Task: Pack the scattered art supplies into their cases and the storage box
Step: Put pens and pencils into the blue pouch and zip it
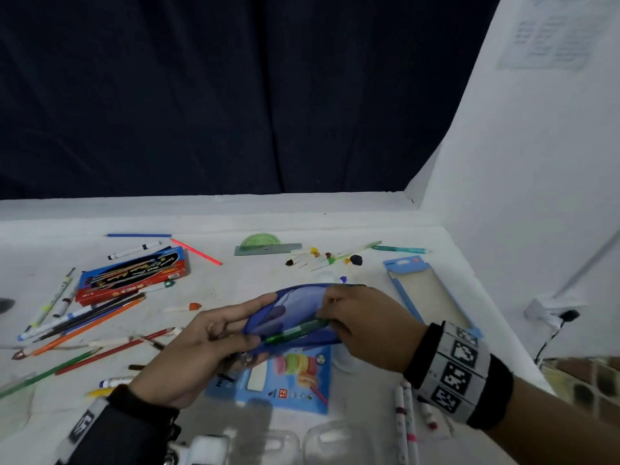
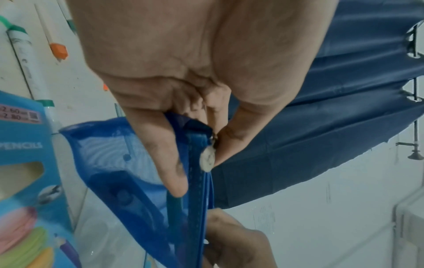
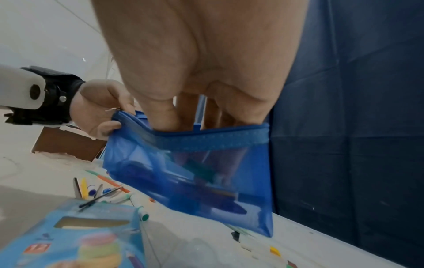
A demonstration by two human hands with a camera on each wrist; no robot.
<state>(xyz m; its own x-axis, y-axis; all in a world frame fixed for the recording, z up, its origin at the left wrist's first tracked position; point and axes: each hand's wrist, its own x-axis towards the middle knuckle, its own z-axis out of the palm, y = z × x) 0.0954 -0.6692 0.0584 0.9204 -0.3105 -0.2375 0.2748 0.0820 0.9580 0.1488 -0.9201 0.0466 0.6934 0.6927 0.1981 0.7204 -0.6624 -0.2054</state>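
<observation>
A blue see-through zip pouch [image 1: 295, 303] hangs just above the table in the middle, its mouth open. My left hand [image 1: 214, 337] pinches its left end beside the round metal zipper pull [image 2: 207, 159]. The fingers of my right hand [image 1: 355, 320] reach into the pouch's mouth and hold a green pen [image 1: 295, 330], which lies partly inside. In the right wrist view the pen [image 3: 201, 170] shows through the pouch [image 3: 229, 199] at my fingertips, with darker items below it. Left hand [image 3: 98, 107] grips the pouch's corner there.
A blue coloured-pencil box [image 1: 278, 377] lies under the pouch. A red pencil box [image 1: 134, 276] and loose pencils [image 1: 84, 317] lie left. Ruler with protractor [image 1: 268, 248], paint tubes [image 1: 315, 258] and a teal pen [image 1: 399, 250] lie behind. An empty blue sleeve [image 1: 432, 293] is right; markers [image 1: 406, 417] front right.
</observation>
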